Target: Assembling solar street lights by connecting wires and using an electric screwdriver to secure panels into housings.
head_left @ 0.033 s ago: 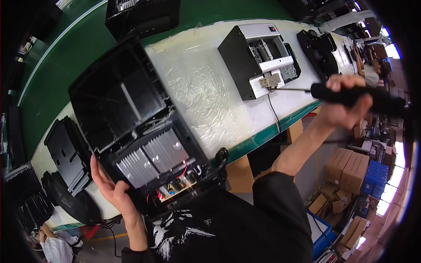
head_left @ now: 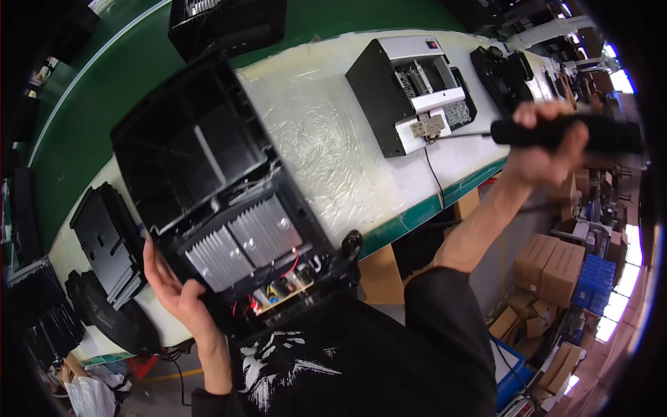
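My right hand (head_left: 545,149) is wrapped round a black electric screwdriver (head_left: 535,135), held level at the right. Its thin shaft reaches left to the metal outlet block (head_left: 427,126) of a black and white screw feeder (head_left: 379,97); whether a screw sits on the tip is too small to see. My left hand (head_left: 179,299) holds the near left side of an opened black housing (head_left: 187,153), thumb over the edge. Inside the housing are a finned silver heatsink (head_left: 243,240), a small circuit board (head_left: 285,295) and red wires.
Black panels (head_left: 108,236) and a dark mesh part (head_left: 114,313) lie left on the white-covered bench (head_left: 316,139). Another black unit (head_left: 229,28) stands beyond. Cardboard boxes (head_left: 549,267) and blue crates (head_left: 597,278) are at right. A person's arm (head_left: 73,368) shows at lower left.
My right hand and the screwdriver have risen slightly, and the shaft now slopes up toward the handle. The black housing has shifted a little to the right, with my left hand still on it.
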